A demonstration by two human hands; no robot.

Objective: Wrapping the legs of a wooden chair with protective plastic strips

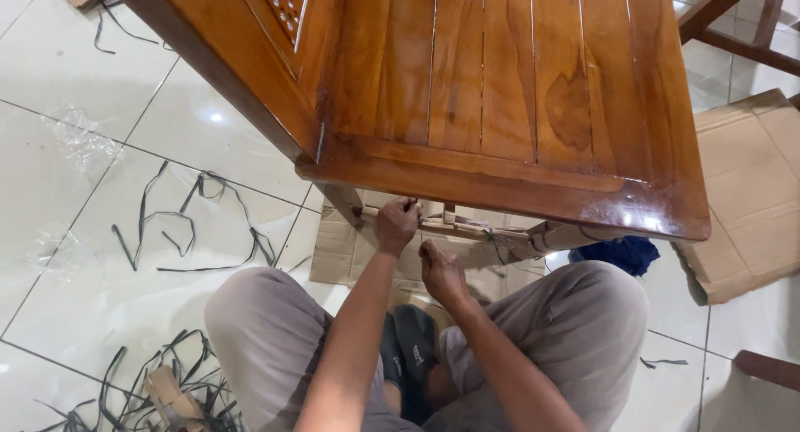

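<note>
White floor tiles (100, 290) hold cut straps (192, 224). Under the wooden chair (500, 107), our left hand (397, 224) pinches remaining cardboard wrapping (492, 232); right hand (442, 274) rests loosely curled, seemingly empty. Unwrapping looks mostly done.

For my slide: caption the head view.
Seated person's left hand and right hand work beneath a varnished wooden chair.

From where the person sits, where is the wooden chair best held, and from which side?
Probably the chair's front seat rail, from below at the near edge. It is straight, bare, and overhangs both hands, which are under it by the cardboard.
</note>
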